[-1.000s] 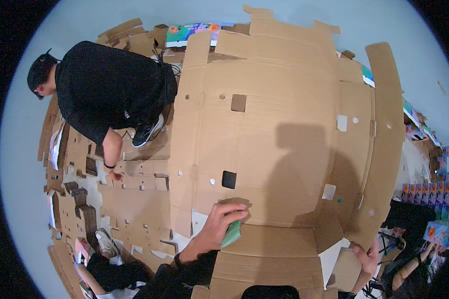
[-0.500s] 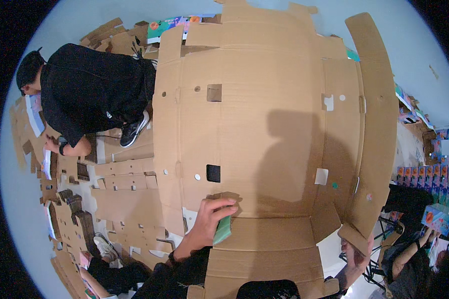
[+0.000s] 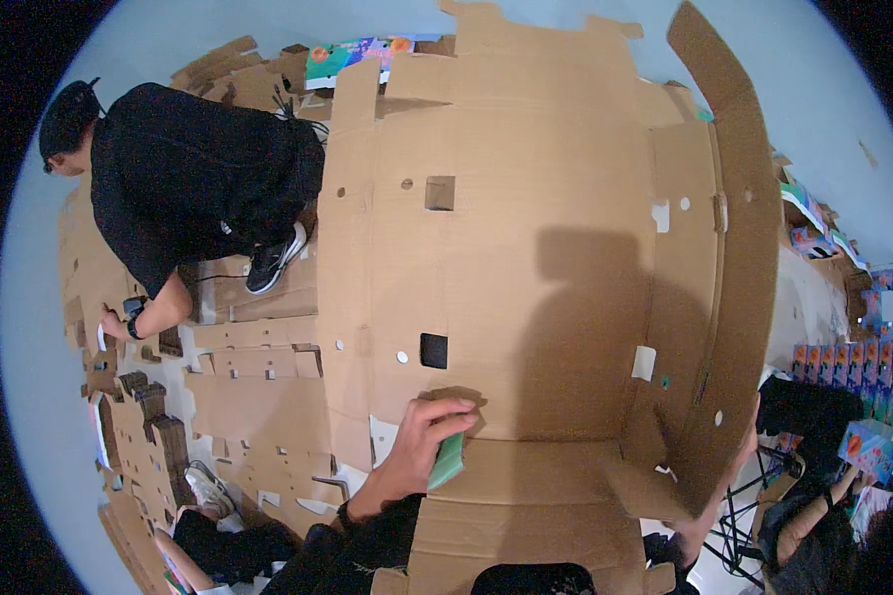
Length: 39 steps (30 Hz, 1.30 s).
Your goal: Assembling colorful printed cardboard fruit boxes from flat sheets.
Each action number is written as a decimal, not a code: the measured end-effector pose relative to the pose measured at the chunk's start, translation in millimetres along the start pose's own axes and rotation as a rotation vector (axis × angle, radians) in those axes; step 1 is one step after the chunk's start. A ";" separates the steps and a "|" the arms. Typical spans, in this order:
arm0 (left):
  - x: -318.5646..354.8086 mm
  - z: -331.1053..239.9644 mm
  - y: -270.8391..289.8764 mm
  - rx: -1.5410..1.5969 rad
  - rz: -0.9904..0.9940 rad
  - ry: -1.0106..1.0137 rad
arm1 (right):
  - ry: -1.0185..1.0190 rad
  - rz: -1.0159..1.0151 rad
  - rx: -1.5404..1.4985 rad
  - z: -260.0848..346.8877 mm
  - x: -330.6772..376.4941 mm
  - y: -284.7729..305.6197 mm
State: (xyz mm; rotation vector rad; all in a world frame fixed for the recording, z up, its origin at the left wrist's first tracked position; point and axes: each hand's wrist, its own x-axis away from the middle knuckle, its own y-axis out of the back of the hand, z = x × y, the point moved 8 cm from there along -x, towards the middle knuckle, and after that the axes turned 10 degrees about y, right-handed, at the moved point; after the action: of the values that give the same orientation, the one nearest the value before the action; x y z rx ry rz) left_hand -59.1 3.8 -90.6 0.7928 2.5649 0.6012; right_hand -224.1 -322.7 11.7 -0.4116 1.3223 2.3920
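Note:
A large creased sheet of brown cardboard (image 3: 536,159) with square and round cutouts spreads out before me. My left hand (image 3: 422,441) is at its lower left, fingers curled over the edge where a green-faced flap (image 3: 448,461) turns up. Along the sheet's right side a long flap (image 3: 739,268) stands raised. Behind that flap's lower part is my right hand (image 3: 742,461), its fingers mostly hidden by the board. A small corner flap (image 3: 655,476) folds inward near it. Nearest me lies another creased panel (image 3: 526,496) with a dark opening below.
A person in black (image 3: 198,169) crouches at the left on cardboard. Another person's legs (image 3: 233,540) show at lower left. At right a person (image 3: 814,526) holds a colourful box (image 3: 871,449), near a row of printed boxes (image 3: 848,367). Stacked cut cardboard (image 3: 159,436) lies left.
The right flap has swung further up and inward, with its corner flap folding in. My right hand has moved up behind it. My left hand stays at the same edge.

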 end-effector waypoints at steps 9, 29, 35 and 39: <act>10.6 -7.3 43.4 -0.074 0.116 0.297 | 0.356 0.503 0.152 59.4 -52.1 -71.5; 87.7 38.8 150.3 0.589 -0.217 0.624 | 0.267 0.587 0.158 62.3 -54.8 -88.3; 21.5 -48.5 127.3 -0.429 -0.224 0.089 | 0.308 0.650 0.141 63.9 -54.6 -88.8; -22.8 -86.2 73.5 -0.386 0.050 -0.270 | 0.326 0.733 0.138 62.8 -54.7 -90.1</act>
State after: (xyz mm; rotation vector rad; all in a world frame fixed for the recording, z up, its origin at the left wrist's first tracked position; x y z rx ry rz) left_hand -50.8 20.8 23.3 0.7454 2.1022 0.9029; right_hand -139.0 -235.1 0.2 -0.3201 2.0563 2.8568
